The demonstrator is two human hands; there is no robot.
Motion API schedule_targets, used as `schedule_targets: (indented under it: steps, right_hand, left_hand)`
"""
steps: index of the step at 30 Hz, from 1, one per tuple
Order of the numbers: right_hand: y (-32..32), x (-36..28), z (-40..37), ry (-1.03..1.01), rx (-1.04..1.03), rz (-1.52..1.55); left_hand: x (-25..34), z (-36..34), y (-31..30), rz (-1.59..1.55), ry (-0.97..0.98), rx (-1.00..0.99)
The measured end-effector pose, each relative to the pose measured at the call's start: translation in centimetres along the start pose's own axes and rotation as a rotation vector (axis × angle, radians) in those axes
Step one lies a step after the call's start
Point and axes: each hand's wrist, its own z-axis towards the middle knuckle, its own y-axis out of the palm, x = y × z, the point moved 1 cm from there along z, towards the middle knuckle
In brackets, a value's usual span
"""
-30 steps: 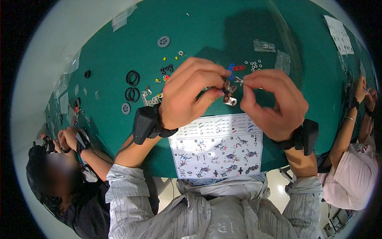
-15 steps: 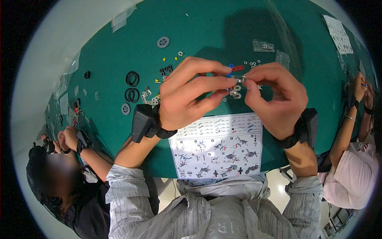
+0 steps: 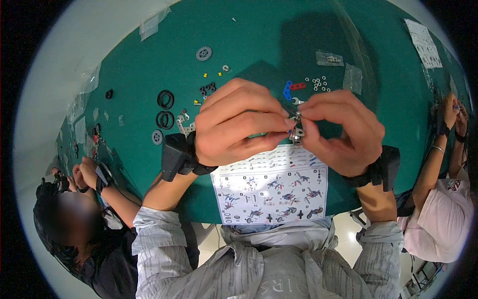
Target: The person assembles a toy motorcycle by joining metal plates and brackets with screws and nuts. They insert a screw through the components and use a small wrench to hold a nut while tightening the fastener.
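Observation:
My left hand (image 3: 241, 122) and my right hand (image 3: 343, 127) meet above the table, their fingertips pinched on a small silver metal assembly (image 3: 297, 135). Its finer details are partly hidden by the fingers. Right behind the right fingertips lies an open-end wrench (image 3: 297, 101). A blue perforated piece (image 3: 287, 90) and a red perforated strip (image 3: 298, 86) rest just beyond. Under both hands lies a printed instruction sheet (image 3: 271, 199) with step drawings.
Several nuts (image 3: 318, 83) and a small plastic bag of hardware (image 3: 329, 59) lie to the far right. On the left are black rubber tires (image 3: 166, 99), grey wheels (image 3: 203, 54) and black small parts (image 3: 207, 88). Co-workers sit at both sides, one with a sleeve (image 3: 440, 219) showing.
Both hands have come down toward me with the metal assembly, nearer the sheet. The wrench, which was at my fingertips, now lies behind them, and the blue piece is more exposed.

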Motion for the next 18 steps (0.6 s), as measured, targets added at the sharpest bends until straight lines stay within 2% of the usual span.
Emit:
schedule_targets:
  steps: [11, 18]
  right_hand:
    - [-0.3, -0.07, 0.26, -0.016, -0.019, 0.026]
    - [-0.29, 0.33, 0.16, -0.069, -0.022, 0.025]
  left_hand:
    - [-0.07, 0.1, -0.14, 0.015, 0.031, -0.008]
    - [-0.33, 0.13, 0.1, -0.091, 0.018, -0.017]
